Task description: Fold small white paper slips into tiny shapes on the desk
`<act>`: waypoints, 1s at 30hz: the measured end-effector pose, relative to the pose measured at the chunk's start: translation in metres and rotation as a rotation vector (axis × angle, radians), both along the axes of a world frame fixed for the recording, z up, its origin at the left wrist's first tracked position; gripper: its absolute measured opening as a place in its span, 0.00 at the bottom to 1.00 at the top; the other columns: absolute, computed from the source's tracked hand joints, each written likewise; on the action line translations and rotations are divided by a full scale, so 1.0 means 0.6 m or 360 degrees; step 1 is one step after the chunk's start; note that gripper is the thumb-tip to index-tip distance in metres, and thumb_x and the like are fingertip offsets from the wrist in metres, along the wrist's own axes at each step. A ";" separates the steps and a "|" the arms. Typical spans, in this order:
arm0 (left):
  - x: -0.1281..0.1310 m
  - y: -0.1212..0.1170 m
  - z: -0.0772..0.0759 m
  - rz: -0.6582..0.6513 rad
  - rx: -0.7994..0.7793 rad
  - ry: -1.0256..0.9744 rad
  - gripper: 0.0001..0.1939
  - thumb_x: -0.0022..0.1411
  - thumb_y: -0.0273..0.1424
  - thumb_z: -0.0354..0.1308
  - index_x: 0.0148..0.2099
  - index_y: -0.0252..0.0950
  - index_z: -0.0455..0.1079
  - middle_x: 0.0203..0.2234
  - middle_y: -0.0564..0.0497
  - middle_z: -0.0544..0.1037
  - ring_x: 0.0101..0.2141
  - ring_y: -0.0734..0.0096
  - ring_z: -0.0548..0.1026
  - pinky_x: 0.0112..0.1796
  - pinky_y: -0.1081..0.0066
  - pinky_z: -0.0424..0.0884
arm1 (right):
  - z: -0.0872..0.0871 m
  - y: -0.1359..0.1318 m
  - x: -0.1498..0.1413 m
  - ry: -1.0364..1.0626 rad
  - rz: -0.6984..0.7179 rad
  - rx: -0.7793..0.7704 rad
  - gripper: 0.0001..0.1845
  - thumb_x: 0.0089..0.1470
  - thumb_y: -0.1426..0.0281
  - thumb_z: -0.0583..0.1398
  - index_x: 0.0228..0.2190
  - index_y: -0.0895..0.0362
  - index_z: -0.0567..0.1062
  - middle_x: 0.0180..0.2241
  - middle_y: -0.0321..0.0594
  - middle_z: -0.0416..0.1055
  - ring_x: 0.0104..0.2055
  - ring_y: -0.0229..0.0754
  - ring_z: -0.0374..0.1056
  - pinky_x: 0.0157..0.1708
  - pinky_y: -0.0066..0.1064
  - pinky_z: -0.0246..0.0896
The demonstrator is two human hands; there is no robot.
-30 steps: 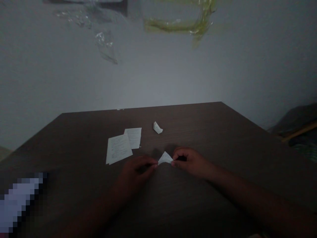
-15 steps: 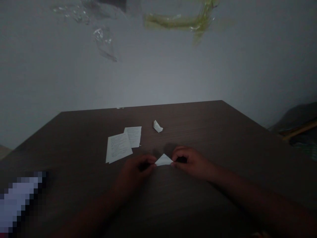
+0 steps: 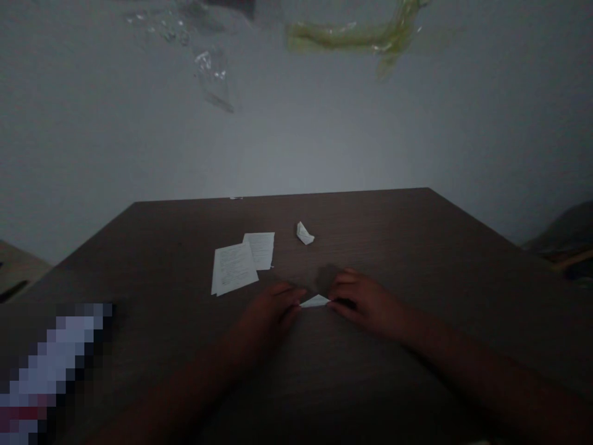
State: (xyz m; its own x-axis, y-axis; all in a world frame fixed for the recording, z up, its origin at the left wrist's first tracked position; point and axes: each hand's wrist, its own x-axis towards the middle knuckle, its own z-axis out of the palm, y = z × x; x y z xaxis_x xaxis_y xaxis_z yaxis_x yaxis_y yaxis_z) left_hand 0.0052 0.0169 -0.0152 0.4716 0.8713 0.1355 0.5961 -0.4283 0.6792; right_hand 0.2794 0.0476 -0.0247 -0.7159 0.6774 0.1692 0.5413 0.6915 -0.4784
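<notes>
A small folded piece of white paper (image 3: 315,301) is held between my two hands above the dark table. It shows as a low, flat triangle with its peak pointing away from me. My left hand (image 3: 273,309) pinches its left corner between thumb and fingers. At the opposite corner, the fingertips of my right hand (image 3: 364,300) are closed on the paper. Beyond my hands lies a small folded paper shape (image 3: 304,233), which looks like a little boat. Printed paper sheets (image 3: 235,267) lie overlapping to the left, past my left hand.
The brown wooden table (image 3: 370,228) meets a grey wall (image 3: 296,136) at its far edge. A pixelated, screen-like object (image 3: 60,358) lies at the left. Yellowish tape (image 3: 343,37) and clear tape (image 3: 213,74) cling to the wall. Dark items (image 3: 569,235) stand beyond the right edge.
The triangle of folded paper now looks lower and flatter, tilted between my fingers. Both hands keep their hold. The whole scene has shifted slightly right as my view turned left.
</notes>
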 end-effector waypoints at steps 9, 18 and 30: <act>-0.005 0.012 -0.024 -0.0009 0.0053 0.0190 0.13 0.73 0.25 0.58 0.46 0.41 0.85 0.45 0.46 0.83 0.48 0.53 0.80 0.53 0.57 0.76 | -0.011 0.003 -0.007 -0.0034 -0.0002 0.0002 0.06 0.70 0.74 0.65 0.41 0.54 0.83 0.40 0.42 0.78 0.47 0.49 0.73 0.59 0.48 0.67; -0.003 0.006 -0.002 -0.0021 0.0029 0.0154 0.14 0.75 0.30 0.55 0.44 0.41 0.84 0.42 0.47 0.85 0.46 0.55 0.81 0.50 0.61 0.75 | -0.013 0.007 -0.003 -0.0006 -0.0006 -0.0005 0.09 0.71 0.74 0.64 0.38 0.54 0.84 0.36 0.40 0.79 0.43 0.47 0.75 0.58 0.47 0.66; -0.004 0.004 0.006 0.0016 -0.0129 0.0117 0.12 0.70 0.30 0.60 0.37 0.41 0.84 0.34 0.49 0.82 0.40 0.58 0.81 0.41 0.65 0.73 | -0.019 0.005 -0.008 0.0152 -0.0006 -0.0050 0.08 0.69 0.73 0.67 0.36 0.53 0.86 0.34 0.40 0.81 0.40 0.46 0.76 0.55 0.46 0.69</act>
State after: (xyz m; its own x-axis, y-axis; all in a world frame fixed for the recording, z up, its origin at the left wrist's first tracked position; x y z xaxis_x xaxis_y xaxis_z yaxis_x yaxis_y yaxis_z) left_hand 0.0030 0.0192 -0.0119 0.4691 0.8826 0.0297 0.6493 -0.3675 0.6659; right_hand 0.2745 0.0505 -0.0360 -0.6950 0.6860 0.2153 0.4947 0.6736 -0.5491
